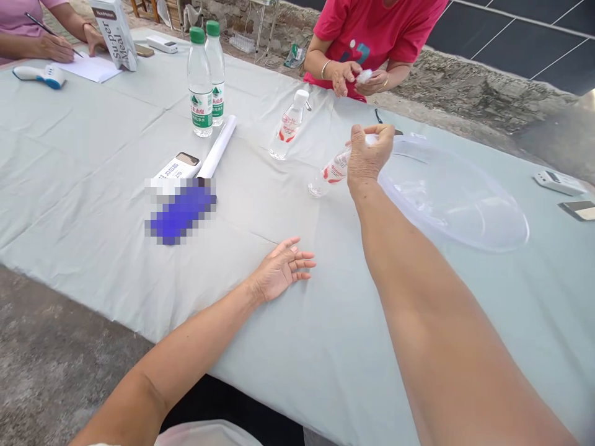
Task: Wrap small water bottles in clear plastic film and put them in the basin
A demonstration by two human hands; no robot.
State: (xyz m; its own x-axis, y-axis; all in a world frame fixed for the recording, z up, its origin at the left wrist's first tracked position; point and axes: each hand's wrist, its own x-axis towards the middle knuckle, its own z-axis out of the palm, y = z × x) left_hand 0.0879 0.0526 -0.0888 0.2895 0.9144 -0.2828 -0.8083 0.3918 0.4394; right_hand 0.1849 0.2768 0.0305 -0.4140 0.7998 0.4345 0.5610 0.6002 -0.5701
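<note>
My right hand (370,153) is closed around the upper part of a clear plastic water bottle (331,174) with a red and white label. The bottle leans, its base at or close to the tablecloth; my fingers hide most of its top. Left of it stands a similar water bottle (285,129) with a white cap. Nearer to me, my left hand (282,267) is open over the grey tablecloth (297,334), palm partly turned up, fingers apart and holding nothing. Just beyond my right wrist lies a large, clear, rounded plastic piece (469,198).
Two green-capped bottles (199,105) stand left of a white roll (218,147) and a white box (174,168). A blurred blue patch (181,210) lies nearer. Across the table, a person in red (372,37) handles something whitish; another person (56,43) writes beside a carton (114,34).
</note>
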